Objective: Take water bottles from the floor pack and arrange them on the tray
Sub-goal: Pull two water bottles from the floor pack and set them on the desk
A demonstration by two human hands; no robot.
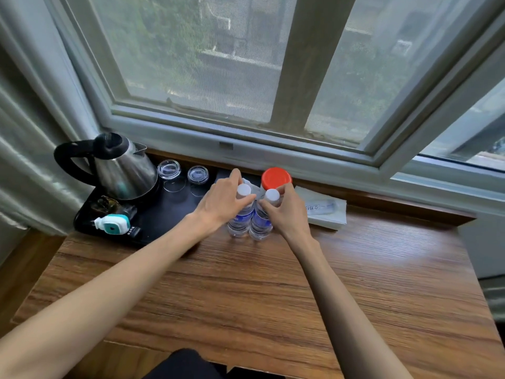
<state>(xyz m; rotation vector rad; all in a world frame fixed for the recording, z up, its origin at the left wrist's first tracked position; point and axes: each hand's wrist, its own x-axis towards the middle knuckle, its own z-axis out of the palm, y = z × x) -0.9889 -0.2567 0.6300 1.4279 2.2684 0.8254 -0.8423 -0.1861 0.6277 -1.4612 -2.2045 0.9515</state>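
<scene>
Head view: bare forearms stretched over wooden table (246, 283). Left hand (221, 201) clasped on left bottle (240, 220), right hand (287, 212) clasped on right bottle (261, 222), both upright, touching, apparently just beside black tray (153, 214), not yet on it. Floor pack unseen; remaining bottles unknown.

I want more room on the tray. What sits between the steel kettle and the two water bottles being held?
In the head view, two clear upturned drinking glasses stand on the black tray between the steel kettle and the water bottles.
</scene>
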